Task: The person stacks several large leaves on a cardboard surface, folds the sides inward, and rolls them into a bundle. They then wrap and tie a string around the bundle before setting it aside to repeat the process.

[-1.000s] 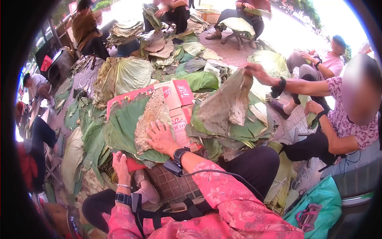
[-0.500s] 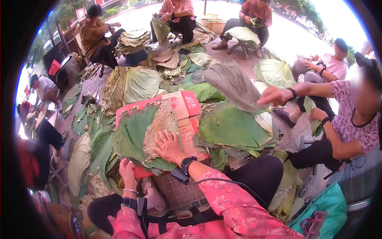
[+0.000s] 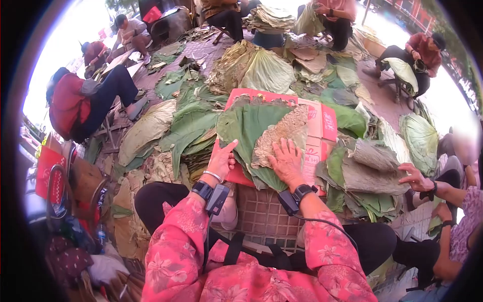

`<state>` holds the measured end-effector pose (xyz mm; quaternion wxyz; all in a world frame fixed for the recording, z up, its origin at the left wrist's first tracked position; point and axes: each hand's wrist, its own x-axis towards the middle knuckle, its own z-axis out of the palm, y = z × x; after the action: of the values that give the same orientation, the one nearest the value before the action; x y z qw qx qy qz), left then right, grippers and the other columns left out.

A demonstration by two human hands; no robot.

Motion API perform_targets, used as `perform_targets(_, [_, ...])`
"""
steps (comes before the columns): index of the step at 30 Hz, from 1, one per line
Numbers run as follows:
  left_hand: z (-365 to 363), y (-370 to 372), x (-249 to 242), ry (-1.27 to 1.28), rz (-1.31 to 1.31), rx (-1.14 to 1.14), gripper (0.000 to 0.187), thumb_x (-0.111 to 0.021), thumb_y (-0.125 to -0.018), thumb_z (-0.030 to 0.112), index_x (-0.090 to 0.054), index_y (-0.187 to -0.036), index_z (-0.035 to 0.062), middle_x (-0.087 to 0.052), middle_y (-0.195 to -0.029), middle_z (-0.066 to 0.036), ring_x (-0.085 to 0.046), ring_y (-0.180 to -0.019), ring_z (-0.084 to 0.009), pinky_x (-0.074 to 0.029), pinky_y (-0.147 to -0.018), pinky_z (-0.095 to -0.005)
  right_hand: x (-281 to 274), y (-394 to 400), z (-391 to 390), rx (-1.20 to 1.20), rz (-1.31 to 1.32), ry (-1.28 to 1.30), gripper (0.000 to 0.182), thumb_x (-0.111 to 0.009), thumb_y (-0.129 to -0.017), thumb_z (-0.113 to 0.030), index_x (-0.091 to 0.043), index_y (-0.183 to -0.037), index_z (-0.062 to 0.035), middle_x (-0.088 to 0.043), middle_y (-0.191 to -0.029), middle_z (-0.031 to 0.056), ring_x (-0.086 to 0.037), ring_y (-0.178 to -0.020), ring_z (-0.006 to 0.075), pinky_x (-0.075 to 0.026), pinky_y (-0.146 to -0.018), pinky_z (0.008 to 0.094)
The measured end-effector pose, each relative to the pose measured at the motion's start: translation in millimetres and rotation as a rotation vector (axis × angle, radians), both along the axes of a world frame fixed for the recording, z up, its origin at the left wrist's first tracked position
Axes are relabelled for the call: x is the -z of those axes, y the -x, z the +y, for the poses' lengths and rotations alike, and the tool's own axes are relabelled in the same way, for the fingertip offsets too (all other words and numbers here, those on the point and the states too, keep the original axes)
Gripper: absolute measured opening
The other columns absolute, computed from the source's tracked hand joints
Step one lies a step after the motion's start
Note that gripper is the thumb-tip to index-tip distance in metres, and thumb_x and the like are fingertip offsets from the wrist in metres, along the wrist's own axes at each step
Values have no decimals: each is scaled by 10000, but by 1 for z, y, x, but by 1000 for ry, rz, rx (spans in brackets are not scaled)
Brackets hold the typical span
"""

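Observation:
A green dried lotus leaf (image 3: 246,126) lies over a red printed cardboard sheet (image 3: 328,123) in front of me. On top of it rests a brown, crumbly leaf piece (image 3: 282,132). My right hand (image 3: 288,163) presses flat on that brown piece, fingers spread and open. At the near left edge of the green leaf is my left hand (image 3: 220,161), its index finger stretched toward the leaf and the other fingers loosely curled. Nothing shows in its grasp.
Leaf stacks surround the cardboard: a pale fanned pile (image 3: 266,70) beyond it, green leaves (image 3: 193,126) to the left and a grey-brown leaf pile (image 3: 372,173) to the right. A co-worker's hand (image 3: 413,178) reaches beside that pile. Other people sit around with leaves.
My view has turned left, shifting the scene rightward. My left hand has gone from closed at the leaf's lower edge to index finger extended. The co-worker's grey leaf now lies on the right pile.

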<state>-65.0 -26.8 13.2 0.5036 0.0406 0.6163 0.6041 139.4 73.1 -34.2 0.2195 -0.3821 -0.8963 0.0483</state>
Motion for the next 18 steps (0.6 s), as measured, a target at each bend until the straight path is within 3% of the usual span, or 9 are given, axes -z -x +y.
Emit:
perform_targets(4, [13, 9, -10, 125, -47, 194, 327, -776, -692, 334, -488, -689, 178, -437, -544, 46, -366, -387, -75, -276, -363, -242, -3, 0, -1, -9, 9, -5, 505, -517, -831, -415, -482, -1257, -146, -388, -1354, 132, -297, -1271, 329, -198, -1023, 490])
perform_targets(5, [13, 4, -12, 97, 155, 154, 253, -767, -684, 244, -553, -736, 119, -508, -590, 27, -449, -430, -116, -354, -405, -252, -5, -1, -1, -17, 16, -1, 503, -519, -831, -407, -478, -1259, -148, -387, -1354, 131, -294, -1274, 329, -197, -1021, 497])
perform_targets(8, [31, 12, 51, -200, 634, -21, 281, -712, -675, 120, -589, -915, 42, -597, -721, -21, -555, -553, -177, -449, -522, -261, -9, -1, -5, -25, 12, -17, 490, -521, -834, -382, -465, -1270, -164, -378, -1360, 126, -280, -1286, 329, -194, -1013, 524])
perform_targets(9, [27, 3, 40, -306, 513, -65, 386, -645, -663, 34, -574, -1041, 8, -628, -875, -64, -606, -743, -219, -487, -683, -299, -13, 0, -8, -18, -7, -43, 482, -520, -837, -371, -460, -1274, -176, -371, -1366, 123, -273, -1293, 329, -193, -1010, 535])
perform_targets(12, [22, -2, 56, -561, 62, -201, 340, -629, -676, 18, -580, -1013, 11, -619, -926, -65, -595, -830, -213, -481, -748, -336, -13, 6, -5, -125, -89, -156, 460, -512, -845, -341, -448, -1283, -217, -343, -1388, 110, -253, -1310, 327, -184, -1004, 563])
perform_targets(13, [23, -2, 61, -496, 23, -254, 317, -636, -688, 28, -586, -1001, 19, -620, -945, -57, -586, -878, -214, -470, -794, -355, -11, 8, -3, -182, -121, -197, 454, -509, -848, -332, -445, -1286, -231, -333, -1396, 105, -247, -1316, 326, -180, -1003, 572])
perform_targets(16, [26, -1, 50, -440, -88, -252, 341, -618, -710, -9, -543, -1041, 19, -602, -939, -42, -574, -855, -187, -453, -785, -313, -9, 11, -2, -275, -167, 86, 432, -502, -869, -316, -445, -1288, -229, -323, -1401, 121, -259, -1310, 328, -187, -1001, 556])
perform_targets(18, [30, -3, 37, -501, 93, -285, 332, -607, -727, -23, -537, -1048, 24, -599, -972, -48, -573, -882, -184, -454, -789, -307, -11, 11, -6, -261, -138, 90, 435, -482, -877, -348, -443, -1291, -222, -326, -1399, 118, -257, -1311, 328, -180, -1004, 557])
